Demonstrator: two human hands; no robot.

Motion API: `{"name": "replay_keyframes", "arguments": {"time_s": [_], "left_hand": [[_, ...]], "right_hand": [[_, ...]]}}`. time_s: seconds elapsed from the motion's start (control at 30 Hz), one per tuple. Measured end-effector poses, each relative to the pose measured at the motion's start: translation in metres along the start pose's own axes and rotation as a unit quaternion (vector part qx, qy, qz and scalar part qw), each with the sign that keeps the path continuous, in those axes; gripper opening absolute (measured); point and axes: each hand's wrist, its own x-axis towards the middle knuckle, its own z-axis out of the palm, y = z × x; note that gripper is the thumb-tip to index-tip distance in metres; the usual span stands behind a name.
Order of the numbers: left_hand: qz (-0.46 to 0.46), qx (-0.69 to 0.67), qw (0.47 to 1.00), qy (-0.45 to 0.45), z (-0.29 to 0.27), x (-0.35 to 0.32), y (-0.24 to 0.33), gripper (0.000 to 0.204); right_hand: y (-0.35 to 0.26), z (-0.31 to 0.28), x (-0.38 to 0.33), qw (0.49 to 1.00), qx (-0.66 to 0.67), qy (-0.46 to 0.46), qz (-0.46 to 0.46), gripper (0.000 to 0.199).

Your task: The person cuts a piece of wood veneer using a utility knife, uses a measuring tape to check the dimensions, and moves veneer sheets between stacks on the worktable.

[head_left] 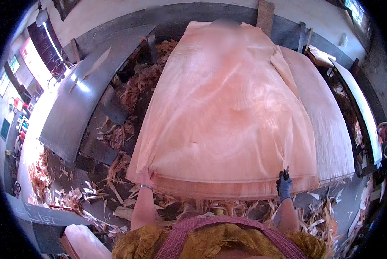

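Observation:
A large, thin, pale-orange wood veneer sheet [228, 116] lies rippled over a stack of veneer sheets [219, 190], whose edges show below its near side. My bare left hand [147, 176], with a band at the wrist, is closed on the sheet's near edge toward its left corner. On the right, my gloved right hand [284, 183] pinches the same near edge, and creases run up the sheet from there. The fingers under the sheet are partly hidden. A blurred patch covers the sheet's far end.
Another veneer stack [320, 112] adjoins on the right. A long dark metal-topped table [96, 82] stands to the left. Wood shavings [146, 82] fill the gap between, and more scraps [323, 224] litter the floor near me. A wooden post [265, 17] stands against the back wall.

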Motion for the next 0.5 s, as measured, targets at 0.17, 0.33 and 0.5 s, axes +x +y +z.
{"name": "replay_keyframes", "arguments": {"time_s": [0.17,0.33,0.5], "left_hand": [[0.010,0.013,0.995,0.100,-0.013,0.012,-0.006,0.037],[0.040,0.064,0.994,0.078,-0.025,0.001,0.000,0.030],[0.149,-0.069,0.986,0.027,-0.029,-0.011,0.021,0.041]], "right_hand": [[0.038,0.015,0.011,0.998,-0.035,0.038,-0.028,0.029],[0.075,-0.005,0.031,0.999,-0.031,0.003,0.007,0.039],[0.108,-0.016,0.037,0.995,-0.082,-0.046,-0.029,0.047]]}}
